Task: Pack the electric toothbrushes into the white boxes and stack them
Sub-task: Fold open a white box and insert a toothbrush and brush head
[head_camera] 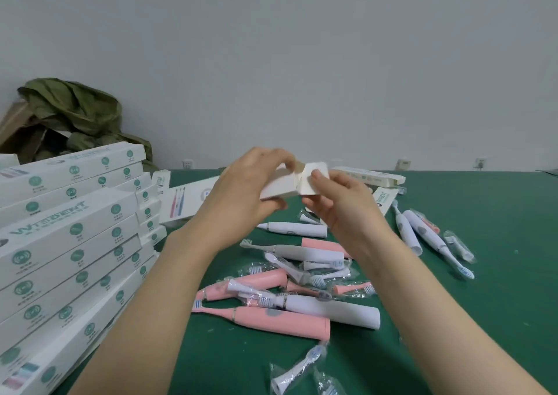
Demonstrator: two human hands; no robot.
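Note:
I hold a white box (280,187) up over the green table (498,243). My left hand (250,183) grips its body from the left, fingers curled over the top. My right hand (341,201) pinches the box's end flap (315,180), thumb on its face. Below my hands lies a heap of pink and white electric toothbrushes (287,298), mixed with brush heads in clear bags (297,370). Two more white toothbrushes (422,237) lie to the right. A tall stack of white boxes (69,243) with green print fills the left side.
Several flat or loose boxes (368,177) lie at the table's back edge, with a printed leaflet (184,201) left of my hands. A green bag (75,116) and brown cardboard sit behind the stack. The grey wall stands close behind the table.

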